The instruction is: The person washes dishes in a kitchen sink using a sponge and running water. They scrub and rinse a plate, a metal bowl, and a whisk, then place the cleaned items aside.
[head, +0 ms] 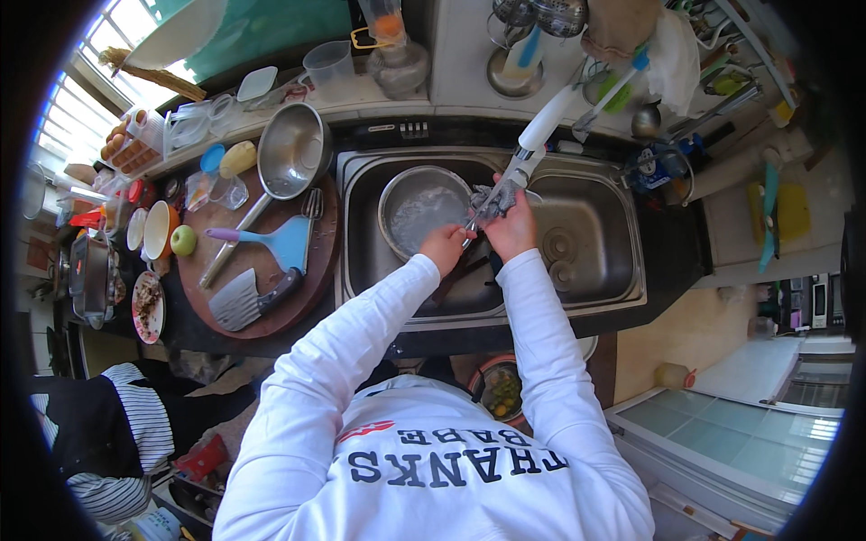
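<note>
Over the double-bowl steel sink (433, 324), my right hand (512, 226) grips a grey patterned cloth (499, 200) just below the white tap (541, 125). Close beside it, my left hand (446, 247) pinches the end of a thin metal utensil (471, 224), whose far part is wrapped in or hidden by the cloth, so its kind is unclear. A round metal basin (386, 209) of cloudy water stands in the left bowl, next to my left hand. Dark, long items (460, 278) lie below my hands in the same bowl.
On the left, a round chopping board (325, 270) holds a cleaver (237, 301), a blue spatula (287, 243), a whisk (312, 206) and a long-handled metal ladle (292, 152). A green apple (183, 240) and bowls lie beyond. Another person (101, 419) is at the lower left.
</note>
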Demonstrator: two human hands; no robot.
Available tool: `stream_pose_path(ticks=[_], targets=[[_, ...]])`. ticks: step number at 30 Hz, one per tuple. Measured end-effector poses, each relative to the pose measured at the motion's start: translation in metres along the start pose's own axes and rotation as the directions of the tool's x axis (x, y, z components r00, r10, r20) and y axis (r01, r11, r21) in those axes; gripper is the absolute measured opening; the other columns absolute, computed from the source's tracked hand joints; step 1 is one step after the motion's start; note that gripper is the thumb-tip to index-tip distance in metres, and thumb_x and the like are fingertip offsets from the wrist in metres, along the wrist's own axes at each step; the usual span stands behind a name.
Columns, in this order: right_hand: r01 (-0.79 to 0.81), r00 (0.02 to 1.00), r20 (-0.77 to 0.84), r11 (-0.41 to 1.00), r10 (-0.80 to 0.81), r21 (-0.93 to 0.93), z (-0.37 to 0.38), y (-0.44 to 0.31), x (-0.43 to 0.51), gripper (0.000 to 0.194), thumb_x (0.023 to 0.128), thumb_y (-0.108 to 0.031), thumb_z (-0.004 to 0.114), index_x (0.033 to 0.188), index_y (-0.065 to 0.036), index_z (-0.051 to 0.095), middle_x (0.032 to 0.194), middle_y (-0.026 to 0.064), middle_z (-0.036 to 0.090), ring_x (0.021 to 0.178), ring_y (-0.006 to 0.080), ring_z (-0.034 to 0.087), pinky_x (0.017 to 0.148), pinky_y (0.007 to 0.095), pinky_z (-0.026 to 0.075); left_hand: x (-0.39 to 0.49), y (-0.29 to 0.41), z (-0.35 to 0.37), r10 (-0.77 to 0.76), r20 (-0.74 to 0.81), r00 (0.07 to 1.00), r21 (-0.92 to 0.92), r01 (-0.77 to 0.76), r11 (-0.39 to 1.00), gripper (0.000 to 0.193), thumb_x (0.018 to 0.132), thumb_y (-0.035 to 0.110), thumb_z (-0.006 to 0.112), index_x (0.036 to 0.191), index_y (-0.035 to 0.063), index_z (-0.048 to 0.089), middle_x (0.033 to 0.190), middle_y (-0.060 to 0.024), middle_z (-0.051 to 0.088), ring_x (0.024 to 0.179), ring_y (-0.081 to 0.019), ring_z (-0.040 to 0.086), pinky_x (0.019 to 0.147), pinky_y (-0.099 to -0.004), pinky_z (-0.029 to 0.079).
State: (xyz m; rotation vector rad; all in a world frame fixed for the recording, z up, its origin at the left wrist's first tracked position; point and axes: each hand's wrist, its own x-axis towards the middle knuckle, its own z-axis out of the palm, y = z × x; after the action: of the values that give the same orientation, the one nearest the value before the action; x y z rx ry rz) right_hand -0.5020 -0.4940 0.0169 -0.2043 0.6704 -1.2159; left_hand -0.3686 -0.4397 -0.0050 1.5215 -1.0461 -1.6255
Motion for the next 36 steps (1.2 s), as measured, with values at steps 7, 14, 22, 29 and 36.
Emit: stream_pose_path(ticks=[7,14,22,29,36], targets=[[0.137,0.989,0.022,0.838,-0.147,-0.528,-0.051,0.002,0.041,0.024,0.090,-0.020,0.041,0.103,-0.004,0.052,0.086,0.0073,0.056,0.073,0.0195,0.056,0.067,0.0357,0.049,-0.015,0.017,-0.002,-0.053,0.093,0.994,-0.088,0.061,0.994,0.024,0.087,0.016,0.045,0.098,0.0048,0.062,0.060,0.0015,0.049,0.054,-0.0079,0.044,0.054,-0.0219,0.037],[0.175,0.969,-0.063,0.844,-0.238,-0.507,-0.023,-0.004,0.019,0.030,0.089,-0.016,0.036,0.109,0.000,0.052,0.103,0.0093,0.058,0.092,0.0161,0.055,0.076,0.0299,0.046,-0.014,0.013,-0.017,0.151,-0.071,0.986,0.251,-0.129,0.959,0.026,0.086,0.016,0.046,0.101,-0.0001,0.060,0.065,-0.0068,0.058,0.061,-0.0110,0.052,0.059,-0.0255,0.042],[0.276,0.959,0.149,0.689,-0.240,-0.670,0.000,0.056,-0.012,0.041,0.090,-0.019,0.034,0.127,-0.002,0.040,0.130,0.0118,0.040,0.118,0.0202,0.038,0.098,0.0275,0.025,-0.006,0.007,0.006,0.318,-0.195,0.928,0.357,-0.235,0.904,0.029,0.084,0.018,0.046,0.105,0.0023,0.057,0.089,-0.0218,0.061,0.087,-0.0356,0.059,0.077,-0.0370,0.044],[0.391,0.775,0.207,0.196,-0.597,-0.899,-0.009,0.048,0.015,0.036,0.089,-0.011,0.039,0.123,-0.003,0.043,0.111,0.0128,0.050,0.104,0.0233,0.049,0.090,0.0286,0.036,-0.022,0.025,0.009,0.376,-0.195,0.906,0.439,-0.262,0.860,0.029,0.084,0.015,0.045,0.107,0.0048,0.057,0.095,-0.0223,0.059,0.092,-0.0366,0.056,0.079,-0.0377,0.044],[-0.094,0.994,-0.050,0.995,0.095,0.021,-0.004,0.004,0.008,0.023,0.089,-0.018,0.041,0.107,-0.005,0.049,0.091,0.0144,0.053,0.079,0.0289,0.054,0.070,0.0437,0.049,-0.012,0.004,0.004,0.109,-0.015,0.994,0.031,-0.108,0.994,0.026,0.088,0.018,0.043,0.106,0.0063,0.057,0.072,-0.0042,0.055,0.060,-0.0156,0.051,0.055,-0.0284,0.041]])
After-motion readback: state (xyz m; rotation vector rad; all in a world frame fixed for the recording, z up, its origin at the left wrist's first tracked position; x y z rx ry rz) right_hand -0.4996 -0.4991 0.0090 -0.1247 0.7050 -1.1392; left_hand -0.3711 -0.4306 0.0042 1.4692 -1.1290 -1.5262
